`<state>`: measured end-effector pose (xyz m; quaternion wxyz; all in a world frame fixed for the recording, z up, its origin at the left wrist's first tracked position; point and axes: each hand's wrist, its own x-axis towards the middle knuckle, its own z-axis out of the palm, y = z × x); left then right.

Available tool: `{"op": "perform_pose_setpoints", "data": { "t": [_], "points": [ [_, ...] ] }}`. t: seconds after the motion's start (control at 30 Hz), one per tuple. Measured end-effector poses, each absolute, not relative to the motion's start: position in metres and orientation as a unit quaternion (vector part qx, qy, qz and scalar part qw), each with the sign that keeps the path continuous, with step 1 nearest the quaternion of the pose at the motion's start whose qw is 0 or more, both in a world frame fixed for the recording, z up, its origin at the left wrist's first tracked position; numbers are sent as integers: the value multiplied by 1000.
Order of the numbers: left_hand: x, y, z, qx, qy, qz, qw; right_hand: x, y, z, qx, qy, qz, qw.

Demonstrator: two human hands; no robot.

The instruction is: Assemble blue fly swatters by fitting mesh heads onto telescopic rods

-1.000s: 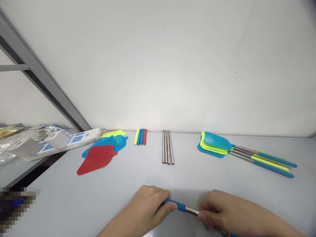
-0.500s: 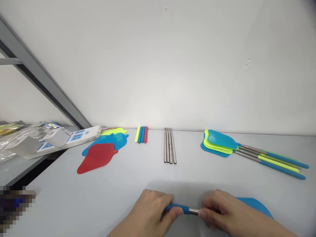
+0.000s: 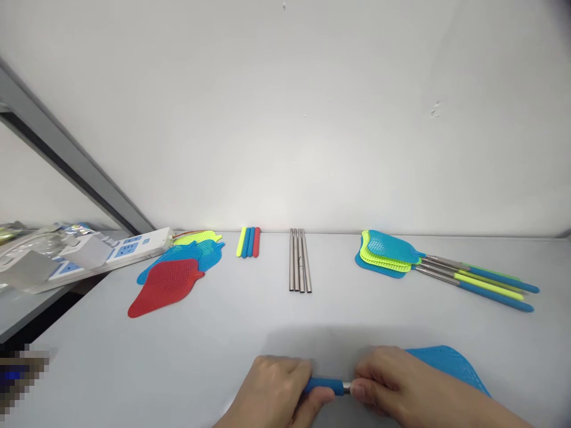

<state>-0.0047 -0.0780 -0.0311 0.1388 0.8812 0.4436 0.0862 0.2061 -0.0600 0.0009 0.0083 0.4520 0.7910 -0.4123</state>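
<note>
At the near edge of the table, my left hand [image 3: 280, 389] is closed around a blue handle grip [image 3: 329, 386]. My right hand [image 3: 392, 383] pinches the metal rod [image 3: 347, 388] that enters the grip's right end; only a short bit of bare metal shows between my hands. Beyond my right wrist lies a blue fly swatter head [image 3: 450, 362], partly covered by my forearm. Where it joins the rod is hidden by my right hand.
Loose swatter heads, a red one [image 3: 167, 285] in front, lie at left. Coloured grips [image 3: 248, 242] and metal rods [image 3: 300, 261] are lined up along the wall. Several fly swatters [image 3: 473, 282] are stacked at right. A power strip [image 3: 129, 249] sits by the left edge.
Less bare metal shows between my hands: the blue grip and my right hand are closer together. The whole view has shifted slightly.
</note>
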Motion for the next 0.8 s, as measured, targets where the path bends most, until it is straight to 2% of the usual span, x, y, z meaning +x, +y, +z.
{"op": "perform_pose_setpoints", "data": {
  "t": [0.13,0.37,0.63,0.8],
  "points": [
    [-2,-79,-37,880,442,130,113,207,-61,2,447,789,-421,2],
    [-4,-73,-19,865,461,119,161,206,-54,-1,422,748,-512,-15],
    [-13,-62,5,811,473,142,313,207,-49,-8,422,718,-553,-20],
    [-19,-56,10,773,509,160,343,213,-47,-6,423,716,-555,-14]
  ]
}}
